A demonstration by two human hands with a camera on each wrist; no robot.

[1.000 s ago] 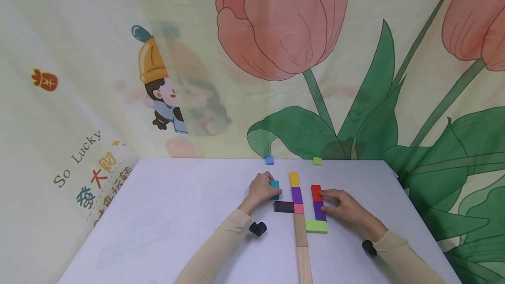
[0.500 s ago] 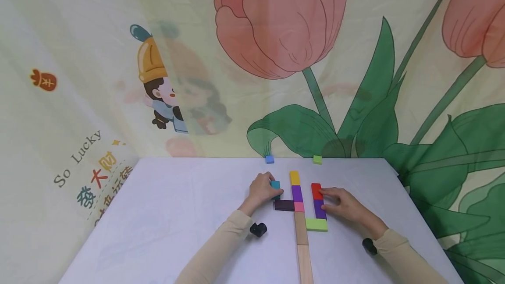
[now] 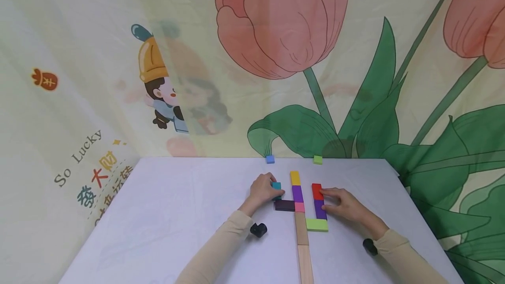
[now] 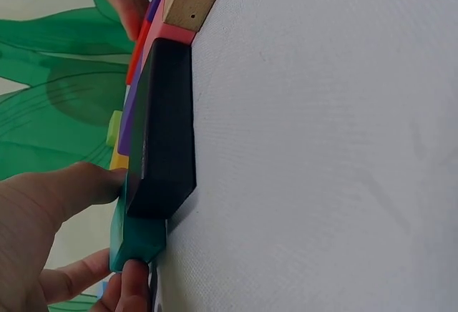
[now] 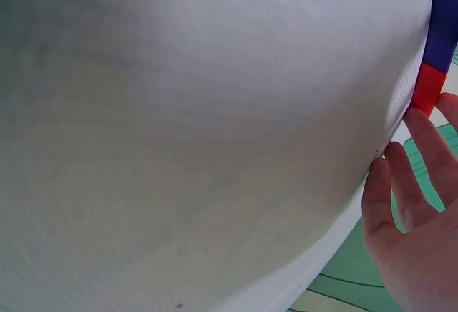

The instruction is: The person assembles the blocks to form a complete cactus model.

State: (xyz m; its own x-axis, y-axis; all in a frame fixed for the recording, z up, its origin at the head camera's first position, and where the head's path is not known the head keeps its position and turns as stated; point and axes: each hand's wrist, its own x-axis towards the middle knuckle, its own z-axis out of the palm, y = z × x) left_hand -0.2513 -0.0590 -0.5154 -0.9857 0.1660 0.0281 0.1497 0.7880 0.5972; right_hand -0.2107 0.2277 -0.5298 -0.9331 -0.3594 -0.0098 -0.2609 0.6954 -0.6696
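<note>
My left hand [image 3: 262, 188] pinches a teal block [image 4: 137, 239] between thumb and fingers. In the left wrist view that block stands at the far end of a black block [image 4: 163, 126], overlapping it. My right hand [image 3: 348, 205] rests its fingertips along the right side of a red block [image 3: 317, 191] and the dark purple block [image 3: 320, 209] in line with it. Below these, a light green block [image 3: 317, 225] lies crosswise. Between the hands runs a row of a yellow block [image 3: 295, 178], a purple block [image 3: 297, 193] and a pink block [image 3: 299, 207].
Two plain wooden blocks [image 3: 301, 228] continue the row toward the near side. At the back of the white-covered table [image 3: 165, 214] sit a small blue block [image 3: 270, 159] and a small green block [image 3: 318, 160]. Behind hangs a curtain [image 3: 197, 56] with printed tulips.
My left hand has shifted slightly to the right with the teal block. The right hand keeps its place beside the red and dark purple blocks.
</note>
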